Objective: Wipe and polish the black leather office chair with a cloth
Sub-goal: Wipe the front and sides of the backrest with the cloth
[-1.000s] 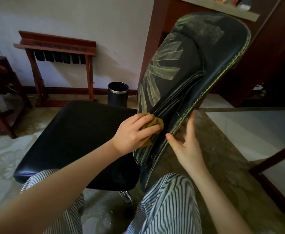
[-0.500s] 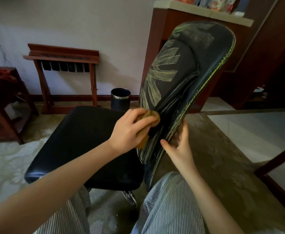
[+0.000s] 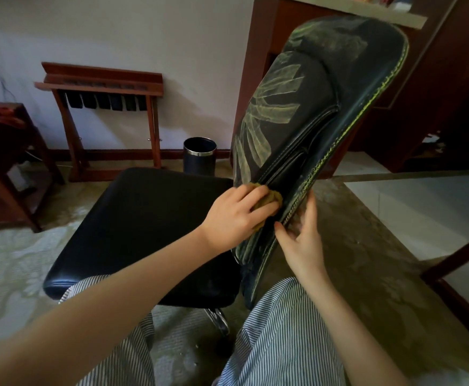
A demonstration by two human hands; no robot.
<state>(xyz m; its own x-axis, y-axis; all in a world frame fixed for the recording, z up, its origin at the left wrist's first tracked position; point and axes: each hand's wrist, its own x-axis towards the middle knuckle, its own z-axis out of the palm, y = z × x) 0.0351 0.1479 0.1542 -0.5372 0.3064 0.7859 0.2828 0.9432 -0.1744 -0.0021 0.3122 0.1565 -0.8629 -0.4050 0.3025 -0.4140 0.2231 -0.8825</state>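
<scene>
Room: pale wall (image 3: pixel 144 37) at the back, mottled stone floor (image 3: pixel 366 246) below, with a lighter tiled patch at 3 o'clock.
Chair: one black leather office chair; its seat (image 3: pixel 144 224) lies at centre left and its backrest (image 3: pixel 305 129) tilts up toward 1 o'clock, carrying a faded leaf print and a yellow-green stitched edge.
Cloth: one yellow-brown cloth (image 3: pixel 269 197), bunched against the lower backrest face just beside the dark seam channel.
Left hand: left hand (image 3: pixel 233 215) covers the cloth, fingers (image 3: pixel 255 197) curled over it and pressing it to the leather.
Right hand: right hand (image 3: pixel 300 238) sits on the backrest's stitched edge at about 4 o'clock of the cloth, fingers spread narrowly along the rim, thumb on the front side; holding nothing else.
Edges: seat's near edge meets two striped trouser legs (image 3: pixel 283 330); backrest's lower tip drops between them.
Open room: bare floor at 3 to 5 o'clock of the backrest, up to a dark wooden frame leg (image 3: pixel 456 263); seat top unoccupied.
Behind, counted: one wooden rack (image 3: pixel 102 87) at 11 o'clock, one dark round bin (image 3: pixel 199 154) at 12 o'clock just beside the backrest, one brown cabinet (image 3: pixel 255 65) behind the backrest, one low wooden side table (image 3: pixel 2 151) at 9 o'clock with red fabric on it.
</scene>
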